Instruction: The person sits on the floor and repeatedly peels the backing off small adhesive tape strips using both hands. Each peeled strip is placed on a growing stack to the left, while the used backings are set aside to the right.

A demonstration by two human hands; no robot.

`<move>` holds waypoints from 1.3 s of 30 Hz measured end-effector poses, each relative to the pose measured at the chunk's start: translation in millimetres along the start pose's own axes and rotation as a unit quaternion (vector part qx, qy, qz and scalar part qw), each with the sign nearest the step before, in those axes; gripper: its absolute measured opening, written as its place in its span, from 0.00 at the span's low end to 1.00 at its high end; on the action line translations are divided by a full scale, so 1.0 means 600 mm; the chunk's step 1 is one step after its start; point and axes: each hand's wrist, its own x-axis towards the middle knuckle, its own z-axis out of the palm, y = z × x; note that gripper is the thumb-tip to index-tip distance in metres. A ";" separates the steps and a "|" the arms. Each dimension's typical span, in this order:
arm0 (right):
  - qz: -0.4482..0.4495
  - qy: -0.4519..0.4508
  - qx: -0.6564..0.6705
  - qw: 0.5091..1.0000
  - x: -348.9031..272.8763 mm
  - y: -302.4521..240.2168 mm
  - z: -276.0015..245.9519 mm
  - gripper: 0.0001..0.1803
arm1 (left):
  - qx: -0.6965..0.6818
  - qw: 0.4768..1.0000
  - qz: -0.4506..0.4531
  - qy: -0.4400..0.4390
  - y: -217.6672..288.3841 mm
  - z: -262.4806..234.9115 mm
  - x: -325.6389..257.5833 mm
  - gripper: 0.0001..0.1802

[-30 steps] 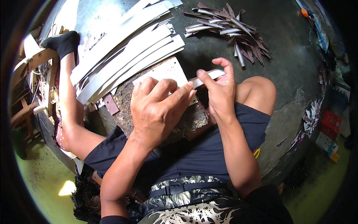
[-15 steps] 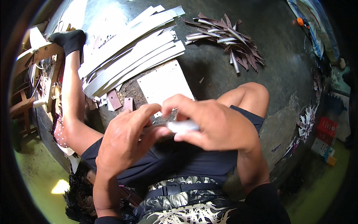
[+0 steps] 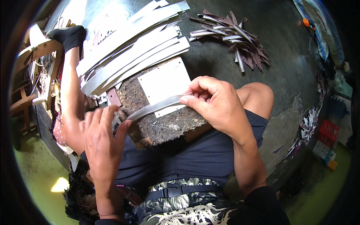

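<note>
A long, narrow grey strip (image 3: 159, 106) arches slightly between my two hands, over a rough brown block (image 3: 133, 92) at my lap. Its right end is pinched between the thumb and fingers of my right hand (image 3: 219, 107). At the other end, my left hand (image 3: 101, 137) grips the strip between thumb and fingers; this hand is a little blurred and hides the strip's tip. On the block, partly under the strip, lies a white plate (image 3: 163, 80) with small holes near its edges. Loose threads lie on the block's near part.
Long white and grey strips (image 3: 131, 56) are stacked beyond the block, to the left. A heap of cut brown and white pieces (image 3: 234, 35) lies on the dark floor at the far right. A brown piece (image 3: 113, 96) sits beside the block; a red box (image 3: 329, 130) is at right.
My hands have moved apart, the left one down and to the left, the right one slightly up and right. The strip is now stretched out between them, and the block is uncovered.
</note>
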 end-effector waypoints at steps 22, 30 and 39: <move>0.053 -0.037 0.320 0.945 0.025 0.092 -0.015 0.06 | -0.361 0.905 0.169 0.151 0.123 0.128 0.078 0.15; 0.081 -0.013 0.248 0.965 0.024 0.071 -0.012 0.10 | -0.336 0.911 0.183 0.154 0.128 0.127 0.076 0.15; 0.080 0.019 0.228 0.970 0.023 0.067 -0.001 0.10 | -0.316 0.913 0.193 0.170 0.131 0.132 0.078 0.15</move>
